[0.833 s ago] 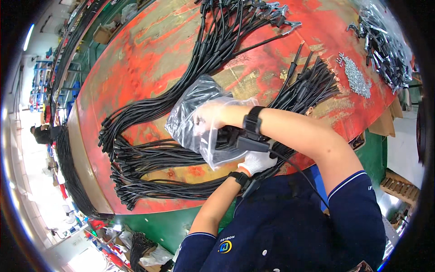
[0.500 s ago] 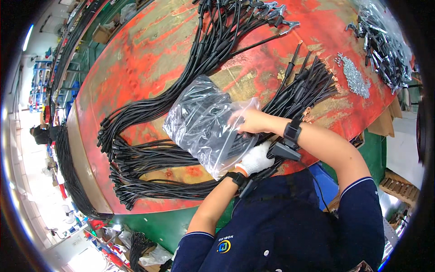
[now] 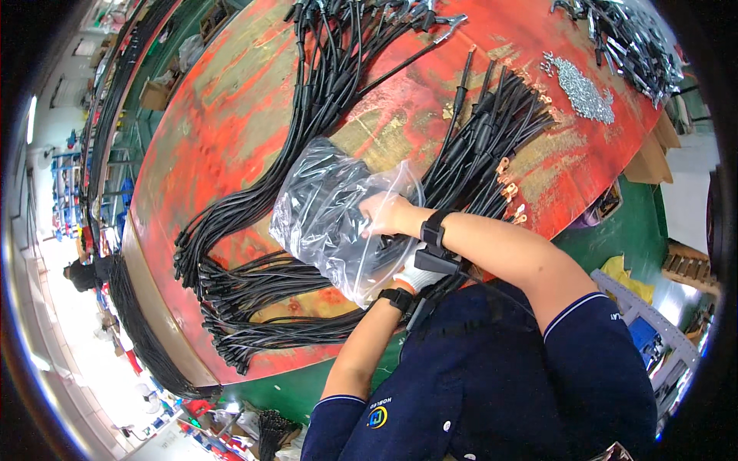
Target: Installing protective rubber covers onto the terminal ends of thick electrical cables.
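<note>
Nearest the body, the left hand (image 3: 419, 275), in a white glove, is clenched on the lower end of a clear plastic bag (image 3: 338, 219), pinching the film where a bunch of black cables runs in. Just above it the bare right hand (image 3: 384, 213) lies curled over the bag's upper edge, fingers grasping the crumpled film (whether it also holds cable ends beneath I cannot tell). The bag lies on the near part of the red table (image 3: 231, 123), on top of the cable bundles (image 3: 254, 292) that fan out to the left.

The bag looks thin, limp and slippery, so it will likely slide unless the film is gathered into a fist; the cables inside give it its weight and some springy stiffness. The surest hold seems to be at the mouth, gripping film and cable together, with the other hand under the belly so that it does not sag or tear.

Farther off, more black cables (image 3: 346, 54) cross the worn, scuffed tabletop, a heap of small bright metal parts (image 3: 584, 88) lies at the right, and more wires with metal ends (image 3: 623, 38) lie beyond. Past the rim are a green floor (image 3: 615, 230), cardboard boxes (image 3: 649, 157) and a bright aisle at far left.
</note>
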{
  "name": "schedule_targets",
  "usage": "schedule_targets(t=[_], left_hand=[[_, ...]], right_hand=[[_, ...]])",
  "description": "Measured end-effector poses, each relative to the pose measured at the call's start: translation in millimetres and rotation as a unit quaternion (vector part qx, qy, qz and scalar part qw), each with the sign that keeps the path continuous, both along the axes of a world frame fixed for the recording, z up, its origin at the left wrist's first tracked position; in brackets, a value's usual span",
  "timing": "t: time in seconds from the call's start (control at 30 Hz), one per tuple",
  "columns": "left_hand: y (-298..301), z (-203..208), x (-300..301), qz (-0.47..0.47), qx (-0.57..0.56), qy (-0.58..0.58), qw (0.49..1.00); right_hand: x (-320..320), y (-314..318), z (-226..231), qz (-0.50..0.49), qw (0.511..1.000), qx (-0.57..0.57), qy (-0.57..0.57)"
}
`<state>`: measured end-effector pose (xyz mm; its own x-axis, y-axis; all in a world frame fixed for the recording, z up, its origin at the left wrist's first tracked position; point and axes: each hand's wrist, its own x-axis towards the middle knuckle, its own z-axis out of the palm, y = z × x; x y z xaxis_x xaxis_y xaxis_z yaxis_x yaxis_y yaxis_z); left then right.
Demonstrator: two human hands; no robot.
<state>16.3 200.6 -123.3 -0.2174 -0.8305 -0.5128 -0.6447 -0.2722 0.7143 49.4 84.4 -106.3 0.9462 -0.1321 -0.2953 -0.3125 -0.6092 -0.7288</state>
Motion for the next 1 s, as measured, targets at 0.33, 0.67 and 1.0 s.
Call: schedule_targets(t=[0.33,0.67,1.0], left_hand=[[-14.5,11.8,-14.7,0.066,-0.084,-0.049,0.993],[24.1,-36.9,-0.2,-0.012,0.09,0.093,0.991],[-43.0,21.0,-13.7,-0.031,-0.04,-0.049,0.998]], right_hand=[[47.4,-20.5,37.7,0.179,0.981,0.011,-0.077],[25.7,37.5,-6.9,0.137,0.947,-0.169,-0.237],[2.4,-36.3,13.6,0.12,0.968,0.048,-0.215]])
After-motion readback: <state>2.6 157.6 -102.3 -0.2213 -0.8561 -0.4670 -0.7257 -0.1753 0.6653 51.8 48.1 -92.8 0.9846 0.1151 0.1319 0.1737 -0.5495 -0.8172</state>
